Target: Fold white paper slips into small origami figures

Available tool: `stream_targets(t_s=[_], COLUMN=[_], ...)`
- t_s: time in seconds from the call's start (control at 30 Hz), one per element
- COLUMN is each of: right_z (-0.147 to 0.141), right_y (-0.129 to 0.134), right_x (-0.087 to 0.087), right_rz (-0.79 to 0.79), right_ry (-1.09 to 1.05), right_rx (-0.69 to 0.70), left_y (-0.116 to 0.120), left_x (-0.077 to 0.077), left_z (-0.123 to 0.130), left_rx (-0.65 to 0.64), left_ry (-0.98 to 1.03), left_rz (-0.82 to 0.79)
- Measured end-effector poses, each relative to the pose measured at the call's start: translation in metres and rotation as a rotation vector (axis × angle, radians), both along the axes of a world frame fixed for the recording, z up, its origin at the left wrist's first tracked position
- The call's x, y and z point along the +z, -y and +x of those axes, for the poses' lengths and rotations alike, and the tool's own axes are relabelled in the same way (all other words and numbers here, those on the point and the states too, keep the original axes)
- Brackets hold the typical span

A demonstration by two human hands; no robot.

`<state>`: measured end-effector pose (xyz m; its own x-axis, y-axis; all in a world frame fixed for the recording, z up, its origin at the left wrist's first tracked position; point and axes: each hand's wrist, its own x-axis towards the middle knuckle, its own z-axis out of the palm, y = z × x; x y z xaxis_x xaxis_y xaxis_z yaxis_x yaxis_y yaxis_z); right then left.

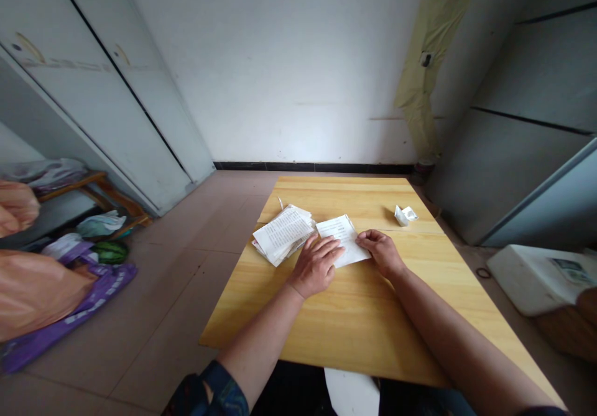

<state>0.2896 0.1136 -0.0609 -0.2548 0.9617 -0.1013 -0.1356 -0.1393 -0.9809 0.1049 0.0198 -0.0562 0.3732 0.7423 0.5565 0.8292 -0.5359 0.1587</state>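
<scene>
A printed sheet of white paper (342, 232) lies on the wooden table (373, 316). My left hand (316, 263) rests flat on its lower left part, fingers stretched out. At the sheet's right edge, my right hand (380, 251) pinches the paper between thumb and fingers. A loose stack of printed papers (285, 232) sits to the left, close to my left fingertips. Farther right on the table stands a small folded white paper piece (405, 215), touched by neither hand.
Beyond the table is a white wall (298, 80). A white box (541, 276) stands on the floor at the right, below a grey cabinet (527, 130). At the left are a watermelon (111, 252), a purple bag (100, 291) and a wooden rack (125, 208).
</scene>
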Motion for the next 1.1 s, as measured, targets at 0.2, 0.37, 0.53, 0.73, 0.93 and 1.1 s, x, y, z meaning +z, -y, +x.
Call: stream_targets(t_s=[0.2,0.37,0.53,0.73,0.93,1.1], right_z=[0.002,0.013,0.021,0.018,0.019,0.015], right_y=[0.010,0.012,0.010,0.010,0.009,0.000], right_x=[0.010,0.007,0.005,0.012,0.012,0.011], right_rz=[0.067,0.116,0.076,0.057,0.051,0.058], right_ry=[0.145,0.274,0.303,0.316,0.360,0.315], right_rx=[0.094,0.173,0.242,0.231,0.242,0.147], left_y=[-0.005,-0.006,-0.004,-0.004,-0.005,-0.005], left_x=[-0.005,-0.012,-0.014,-0.015,-0.017,-0.018], left_z=[0.002,0.001,0.001,0.000,-0.003,-0.004], left_rx=[-0.031,-0.063,-0.083,-0.103,-0.153,-0.185], left_ry=[-0.002,-0.001,-0.045,-0.043,-0.006,-0.001], left_rz=[0.022,-0.030,-0.085,-0.115,-0.141,-0.151])
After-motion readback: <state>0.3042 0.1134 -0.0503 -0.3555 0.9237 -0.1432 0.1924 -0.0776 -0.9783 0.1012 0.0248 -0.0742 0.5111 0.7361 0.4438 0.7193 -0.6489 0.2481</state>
